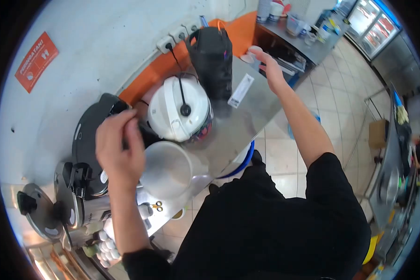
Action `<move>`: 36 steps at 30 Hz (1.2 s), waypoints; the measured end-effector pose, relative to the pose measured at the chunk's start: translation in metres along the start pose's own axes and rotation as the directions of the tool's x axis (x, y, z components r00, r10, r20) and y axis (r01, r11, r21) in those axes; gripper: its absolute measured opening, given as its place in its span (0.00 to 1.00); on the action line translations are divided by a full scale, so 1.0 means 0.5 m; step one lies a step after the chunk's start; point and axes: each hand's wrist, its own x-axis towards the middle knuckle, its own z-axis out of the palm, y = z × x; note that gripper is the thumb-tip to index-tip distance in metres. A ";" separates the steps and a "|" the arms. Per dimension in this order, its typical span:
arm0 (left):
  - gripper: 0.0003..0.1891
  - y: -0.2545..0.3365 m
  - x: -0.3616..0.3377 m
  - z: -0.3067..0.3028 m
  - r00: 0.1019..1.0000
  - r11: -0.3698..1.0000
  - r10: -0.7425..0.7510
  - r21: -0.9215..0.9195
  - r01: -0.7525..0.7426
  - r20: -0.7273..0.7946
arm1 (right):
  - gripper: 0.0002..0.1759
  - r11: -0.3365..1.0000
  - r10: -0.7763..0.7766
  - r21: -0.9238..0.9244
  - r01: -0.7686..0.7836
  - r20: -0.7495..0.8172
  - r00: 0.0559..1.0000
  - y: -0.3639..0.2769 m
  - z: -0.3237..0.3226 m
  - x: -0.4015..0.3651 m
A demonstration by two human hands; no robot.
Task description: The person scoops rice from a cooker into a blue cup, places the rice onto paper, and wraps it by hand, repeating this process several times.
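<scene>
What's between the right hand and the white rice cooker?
Head view: a black bag beside the rice cooker, then a white label on the metal table, nearer the right hand.

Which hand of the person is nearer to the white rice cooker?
Left. The left hand is raised beside the rice cooker; the right hand is farther off, past the tall black object.

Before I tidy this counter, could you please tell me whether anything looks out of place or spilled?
One thing, perhaps: a black cord from the wall socket appears to drape over the white cooker, which looks untidy. I see no clear spill.
</scene>
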 end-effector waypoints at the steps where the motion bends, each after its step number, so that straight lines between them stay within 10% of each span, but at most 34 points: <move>1: 0.08 0.035 0.060 0.046 0.998 0.999 0.006 -0.049 -0.003 0.056 | 0.29 0.975 -0.150 -0.153 0.159 0.066 0.986 0.010 0.001 0.059; 7: 0.27 0.053 0.200 0.474 0.963 0.994 -0.090 0.077 0.073 0.254 | 0.30 0.922 -0.387 0.079 0.379 0.222 0.895 0.062 0.096 0.188; 14: 0.30 0.101 0.193 0.570 0.907 0.942 -0.332 0.145 0.303 0.260 | 0.27 0.918 -0.393 0.060 0.393 0.284 0.874 0.067 0.111 0.170; 20: 0.27 0.110 0.219 0.559 0.813 0.873 -0.487 0.184 0.451 0.318 | 0.24 0.935 -0.344 0.261 0.240 0.502 0.794 0.069 0.072 0.250; 24: 0.33 0.166 0.174 0.592 0.854 0.844 -0.500 0.302 0.443 0.143 | 0.28 0.920 -0.011 0.332 -0.207 0.549 0.836 0.113 0.027 0.243; 27: 0.29 0.275 0.077 0.561 0.824 0.823 -0.563 0.043 0.566 -0.060 | 0.22 0.779 0.044 0.474 -0.410 0.612 0.790 0.460 0.018 0.292; 29: 0.25 0.344 -0.080 0.575 0.743 0.735 -0.664 0.111 0.669 -0.079 | 0.12 0.895 0.204 0.210 -0.394 0.593 0.779 0.443 -0.037 0.193; 32: 0.26 0.481 -0.343 0.537 0.167 0.234 -0.914 0.145 0.961 0.370 | 0.06 0.975 0.223 -0.178 -0.135 0.798 0.560 0.544 -0.134 0.083; 35: 0.24 0.647 -0.654 0.520 -0.553 -0.403 -0.786 0.449 0.797 0.277 | 0.06 0.924 0.382 -0.366 -0.114 0.895 0.229 0.526 -0.169 -0.067; 36: 0.25 0.735 -0.822 0.544 -0.596 -0.524 -0.796 0.378 0.764 0.101 | 0.07 0.941 0.336 -0.338 -0.015 0.928 0.161 0.500 -0.164 -0.116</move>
